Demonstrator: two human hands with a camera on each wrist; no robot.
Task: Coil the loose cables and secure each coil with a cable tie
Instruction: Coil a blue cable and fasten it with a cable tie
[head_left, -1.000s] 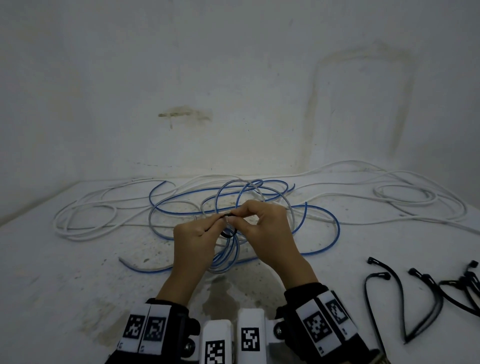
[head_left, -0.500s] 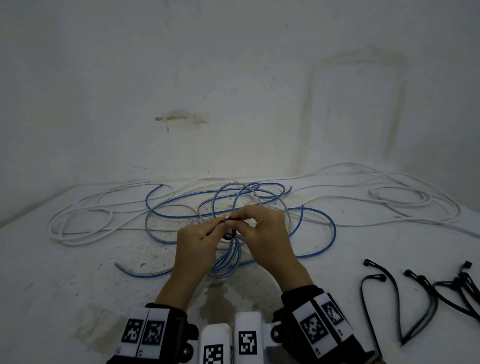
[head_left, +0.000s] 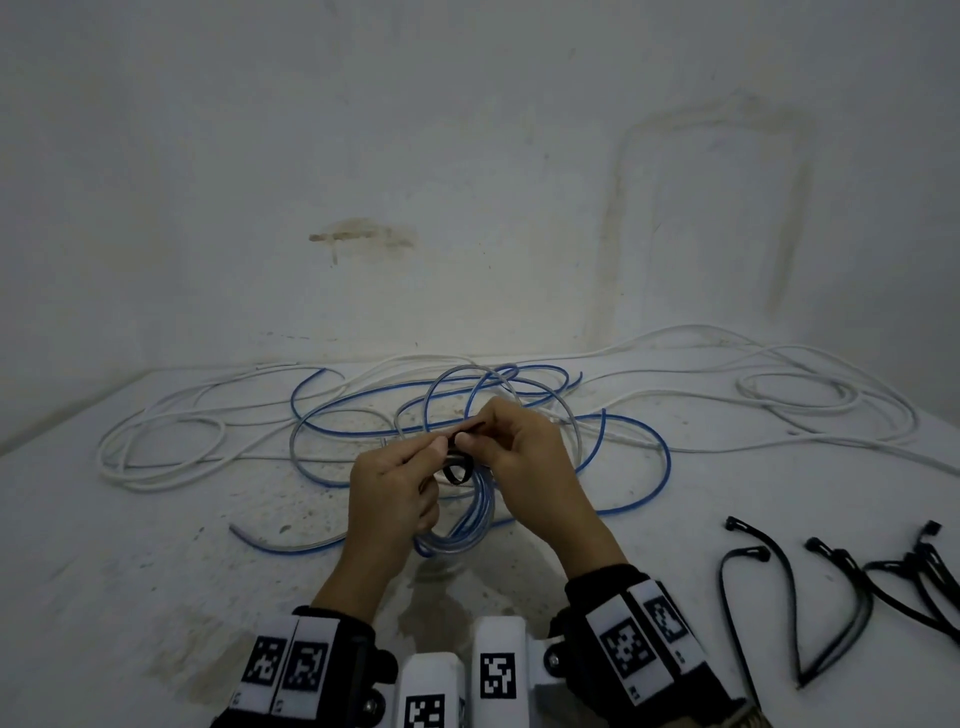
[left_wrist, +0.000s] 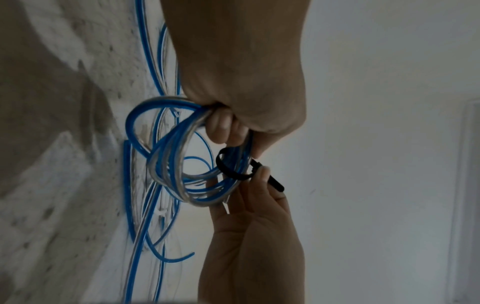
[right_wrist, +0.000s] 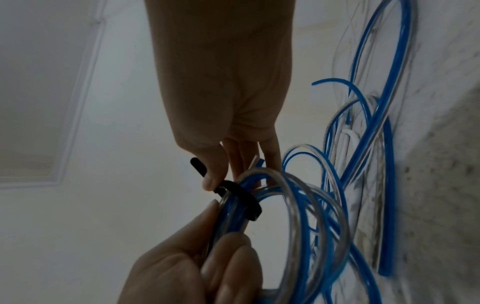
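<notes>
A coil of blue and clear cable (head_left: 462, 525) hangs from my left hand (head_left: 410, 467), whose fingers curl round the bundle (left_wrist: 171, 156). A black cable tie (head_left: 457, 467) is looped round the coil's strands (right_wrist: 298, 205). My right hand (head_left: 488, 441) pinches the tie's tail (left_wrist: 270, 181) between thumb and forefinger, just right of the loop (right_wrist: 241, 195). The rest of the blue cable (head_left: 644, 441) lies in loose loops on the white table (head_left: 130, 571) behind my hands.
Loose white cable lies at the left (head_left: 161, 447) and across the back right (head_left: 810, 395). Several spare black cable ties (head_left: 753, 597) lie at the right front (head_left: 909, 577). A stained white wall (head_left: 467, 182) closes the table's far side.
My right hand has drawn the tie's tail a little up and to the right. Both hands otherwise stay where they were, over the coil.
</notes>
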